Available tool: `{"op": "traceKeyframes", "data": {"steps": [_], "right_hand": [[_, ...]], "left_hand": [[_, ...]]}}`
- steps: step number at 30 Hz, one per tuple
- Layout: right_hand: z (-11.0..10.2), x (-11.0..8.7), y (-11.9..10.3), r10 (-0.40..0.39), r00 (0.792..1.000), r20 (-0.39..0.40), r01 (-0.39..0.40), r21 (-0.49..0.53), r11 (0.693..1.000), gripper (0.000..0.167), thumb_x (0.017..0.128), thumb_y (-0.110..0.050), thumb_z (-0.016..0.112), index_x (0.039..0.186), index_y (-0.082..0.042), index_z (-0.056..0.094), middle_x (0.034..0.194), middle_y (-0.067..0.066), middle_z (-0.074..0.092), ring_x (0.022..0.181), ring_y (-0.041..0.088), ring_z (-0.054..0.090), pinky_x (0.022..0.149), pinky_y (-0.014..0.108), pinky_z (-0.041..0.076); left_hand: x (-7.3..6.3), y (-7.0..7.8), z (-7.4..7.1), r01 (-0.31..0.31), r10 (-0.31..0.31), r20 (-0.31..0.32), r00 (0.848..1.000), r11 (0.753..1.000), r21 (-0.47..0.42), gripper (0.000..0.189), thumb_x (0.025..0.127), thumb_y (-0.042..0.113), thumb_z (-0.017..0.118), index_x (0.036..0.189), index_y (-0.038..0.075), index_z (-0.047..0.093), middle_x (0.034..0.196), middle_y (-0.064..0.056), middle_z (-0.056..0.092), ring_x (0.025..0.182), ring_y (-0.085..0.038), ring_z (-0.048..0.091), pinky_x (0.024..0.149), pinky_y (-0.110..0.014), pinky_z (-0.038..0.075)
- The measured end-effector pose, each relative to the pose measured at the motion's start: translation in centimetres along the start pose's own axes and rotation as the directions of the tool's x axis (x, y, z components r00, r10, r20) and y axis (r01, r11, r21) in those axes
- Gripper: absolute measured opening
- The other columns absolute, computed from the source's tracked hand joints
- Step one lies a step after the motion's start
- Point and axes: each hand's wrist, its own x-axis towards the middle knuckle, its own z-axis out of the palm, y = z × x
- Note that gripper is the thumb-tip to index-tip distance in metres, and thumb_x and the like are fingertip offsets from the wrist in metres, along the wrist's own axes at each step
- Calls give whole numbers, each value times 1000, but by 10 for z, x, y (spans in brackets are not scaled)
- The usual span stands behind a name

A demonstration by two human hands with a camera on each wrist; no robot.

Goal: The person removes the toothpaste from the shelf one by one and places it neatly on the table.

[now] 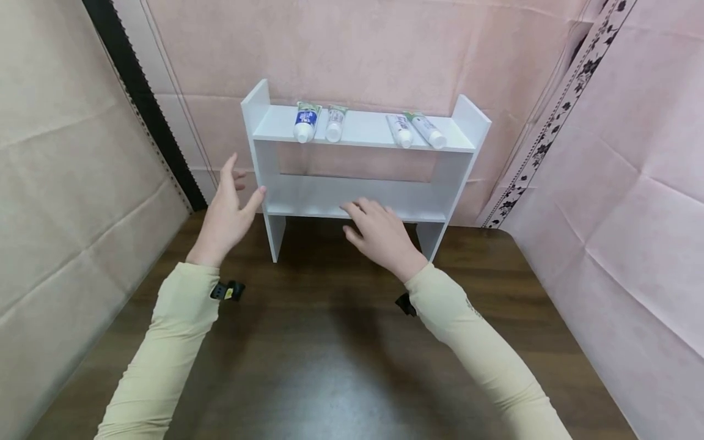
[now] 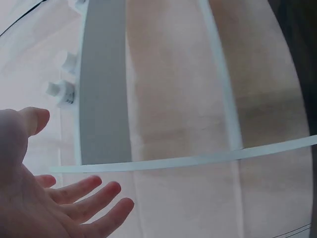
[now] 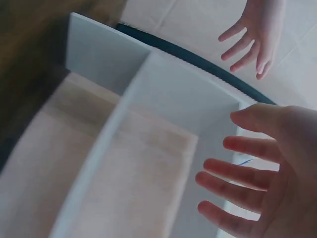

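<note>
A small white two-tier shelf (image 1: 357, 195) stands on the table, several tubes lying on its top board. At the left are a blue-and-white tube (image 1: 305, 122) and a whitish tube (image 1: 335, 124); at the right, two pale tubes (image 1: 400, 130) lie close together, one slanted. Beside the shelf's left side panel, my left hand (image 1: 227, 214) is held up with fingers spread, holding nothing. My right hand (image 1: 382, 235) hovers in front of the lower board, fingers extended and grasping nothing. In the right wrist view both the right hand (image 3: 277, 173) and left hand (image 3: 257, 37) show bare palms.
The dark wooden table (image 1: 308, 348) spreads out before the shelf. Pale pink cloth (image 1: 374, 49) hangs behind it, with more cloth walls at left (image 1: 66, 153) and right (image 1: 621, 183). Black bands sit at the left wrist (image 1: 228, 290) and right wrist (image 1: 406, 304).
</note>
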Motion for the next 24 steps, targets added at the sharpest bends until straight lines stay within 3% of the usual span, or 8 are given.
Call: {"op": "traceKeyframes", "data": {"steps": [2, 9, 15, 18, 24], "right_hand": [[-8, 9, -3, -14, 1000, -16, 14, 0, 1000, 37, 97, -24, 57, 133, -13, 56, 124, 7, 61, 110, 26, 59, 87, 44, 47], [-28, 32, -13, -52, 997, -51, 53, 5, 999, 38, 97, -23, 57, 133, -11, 55, 131, 10, 56, 122, 28, 53, 96, 46, 44], [-45, 62, -8, -18, 998, -56, 18, 4, 1000, 43, 95, -23, 58, 136, -14, 52, 137, 10, 53, 127, 28, 49, 99, 46, 41], [-53, 76, -4, 4, 997, -77, -4, 1, 1000, 47, 94, -23, 59, 139, -15, 48, 139, 11, 50, 130, 28, 47, 100, 46, 41], [-60, 100, 1, 38, 997, -62, -39, -10, 999, 54, 95, -26, 57, 146, -16, 40, 146, 13, 44, 136, 29, 41, 104, 45, 37]], "left_hand": [[4, 4, -6, -8, 8, -9, 1000, 1000, 20, 82, 98, 50, 45, 156, 25, -6, 156, -18, 28, 141, -39, 32, 105, -63, 33], [24, 15, -21, -62, 63, -11, 998, 996, 66, 87, 97, 49, 49, 156, 24, -9, 160, -18, 18, 147, -38, 21, 114, -65, 10], [53, 18, -34, -35, 37, 38, 999, 999, -35, 89, 96, 51, 49, 154, 33, -16, 163, -14, 7, 150, -33, 13, 117, -58, 16], [68, 22, -40, -25, 27, 34, 999, 997, -70, 88, 96, 49, 49, 153, 35, -16, 164, -12, 6, 150, -31, 12, 118, -56, 16], [89, 30, -38, 44, -35, 52, 998, 984, -174, 82, 96, 48, 49, 152, 43, -11, 165, -6, 5, 151, -30, 11, 119, -52, 17]]}}
